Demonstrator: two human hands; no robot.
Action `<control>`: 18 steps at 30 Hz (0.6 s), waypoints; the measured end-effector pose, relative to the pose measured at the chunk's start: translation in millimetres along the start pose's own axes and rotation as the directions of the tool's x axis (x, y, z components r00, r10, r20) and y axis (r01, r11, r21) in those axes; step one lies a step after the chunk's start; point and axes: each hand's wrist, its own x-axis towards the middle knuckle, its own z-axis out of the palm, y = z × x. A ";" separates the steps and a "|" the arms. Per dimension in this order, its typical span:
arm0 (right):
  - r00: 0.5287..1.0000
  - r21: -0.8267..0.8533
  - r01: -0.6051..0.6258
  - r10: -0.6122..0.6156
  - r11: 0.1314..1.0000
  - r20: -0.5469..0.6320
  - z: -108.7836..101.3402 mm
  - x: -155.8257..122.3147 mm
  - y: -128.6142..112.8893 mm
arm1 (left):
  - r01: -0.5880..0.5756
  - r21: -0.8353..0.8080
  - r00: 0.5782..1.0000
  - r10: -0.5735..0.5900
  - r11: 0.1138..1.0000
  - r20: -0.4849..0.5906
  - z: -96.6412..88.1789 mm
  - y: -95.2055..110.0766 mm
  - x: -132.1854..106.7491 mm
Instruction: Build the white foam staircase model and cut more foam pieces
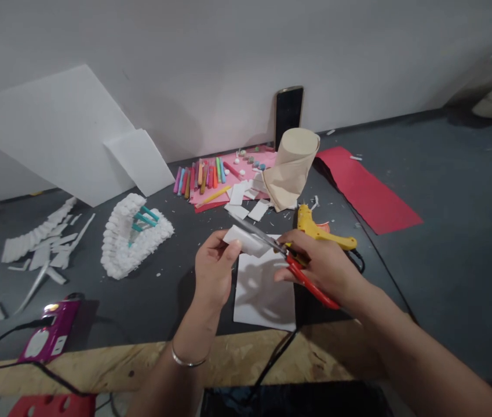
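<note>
My left hand (216, 267) pinches a small piece of white paper (252, 241) between thumb and fingers. My right hand (319, 265) is closed around the red handles of a pair of scissors (310, 285). Its blades lie along the upper edge of the paper, pointing left. Beneath both hands a larger white sheet (265, 301) rests on the dark table. Just beyond my right hand lies a yellow glue gun (315, 225). Several cut white paper pieces (237, 194) are scattered past my left hand.
A white ring-shaped craft with teal sticks (117, 240) sits left, near white paper strips (57, 249). A purple device (52, 330) with a cable is at front left. Behind are coloured pens (200, 175), a cloth-wrapped roll (293, 165), a phone (288, 116) and red paper (371, 194).
</note>
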 end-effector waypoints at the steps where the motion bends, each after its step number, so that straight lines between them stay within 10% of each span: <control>1: 1.000 0.091 -0.009 0.010 0.996 -0.016 0.5 0.1 1.2 | -0.049 0.036 0.999 0.049 0.998 0.008 -0.5 -0.1 -0.2; 5: 0.998 0.433 -0.045 0.063 0.900 -0.028 2.3 -1.8 1.2 | -0.351 0.260 0.936 0.341 0.900 0.083 -3.9 1.4 -1.4; 10: 0.992 0.661 -0.118 0.117 0.741 0.047 8.8 -3.4 -4.6 | -0.672 0.523 0.718 0.634 0.525 0.286 -10.0 4.6 -2.2; 18: 0.963 0.811 -0.205 0.261 0.548 0.067 18.3 6.6 -10.4 | -0.847 0.478 0.506 0.625 0.231 0.595 -5.4 4.5 -2.5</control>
